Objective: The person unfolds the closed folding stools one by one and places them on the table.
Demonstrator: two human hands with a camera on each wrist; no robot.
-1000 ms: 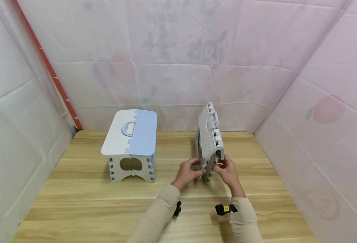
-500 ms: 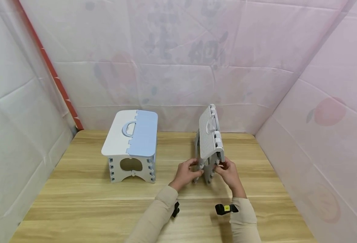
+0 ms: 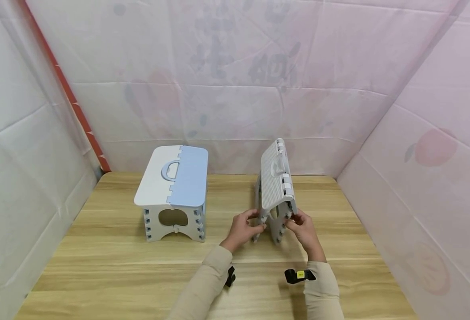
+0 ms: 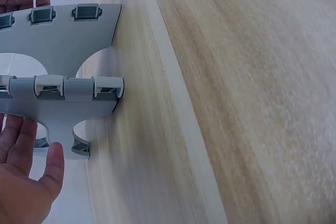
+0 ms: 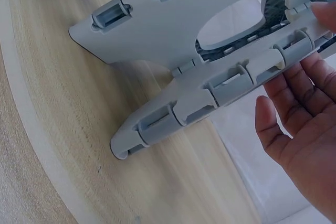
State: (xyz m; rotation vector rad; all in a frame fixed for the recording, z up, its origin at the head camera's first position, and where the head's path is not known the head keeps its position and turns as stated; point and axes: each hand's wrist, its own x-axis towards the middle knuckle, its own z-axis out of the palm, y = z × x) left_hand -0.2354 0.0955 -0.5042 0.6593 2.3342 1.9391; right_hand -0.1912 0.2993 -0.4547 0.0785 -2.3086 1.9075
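Observation:
A grey folding stool [image 3: 272,180] stands half-folded on the wooden table, its ribbed top bent into a steep ridge and its leg panels a little apart. At its near end, my left hand [image 3: 243,227] grips the left leg panel between thumb and fingers. My right hand [image 3: 304,227] holds the right leg panel, with the fingertips partly hidden behind it. In the left wrist view, the end panel [image 4: 58,35] shows its hinge knuckles and cut-out. The right wrist view shows the hinged end panel [image 5: 152,35] angled against the side leg.
A white and blue folding stool [image 3: 173,178] with a carry handle stands unfolded on the left of the wooden table [image 3: 139,275]. White printed sheets [image 3: 227,111] enclose the back and both sides. A black wrist strap [image 3: 299,275] hangs at the right sleeve.
The grey stool's leg panels have spread slightly wider at the bottom. My left hand has shifted a little left, and my right hand slightly right, both still holding the panels.

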